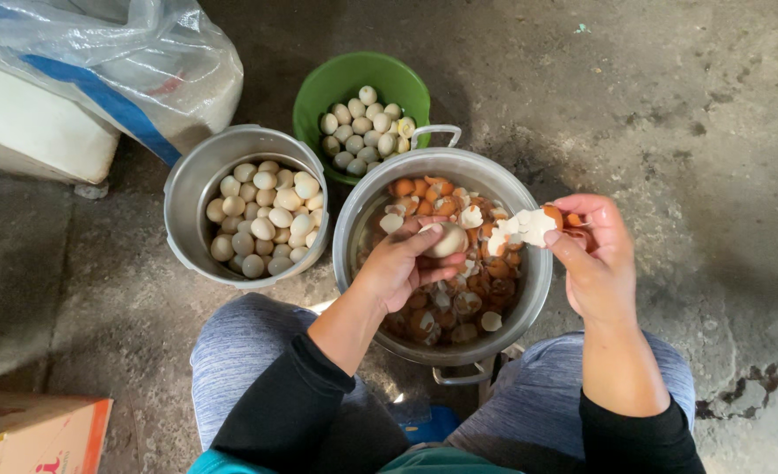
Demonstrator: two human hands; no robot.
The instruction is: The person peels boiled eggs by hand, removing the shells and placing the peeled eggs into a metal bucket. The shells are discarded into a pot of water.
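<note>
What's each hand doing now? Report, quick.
Left hand: closed on a peeled egg.
Right hand: pinching a strip of shell.

Grey concrete floor [670,105], two steel pots [187,193] [529,290], green bucket [319,83], plastic sack [143,61], cardboard box [29,434]

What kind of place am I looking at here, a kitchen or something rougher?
Rougher: likely a back work area used for bulk food prep. The bare concrete floor serves as the workspace, big metal pots and a green bucket of peeled eggs sit on it, and a plastic-wrapped sack lies nearby.
</note>
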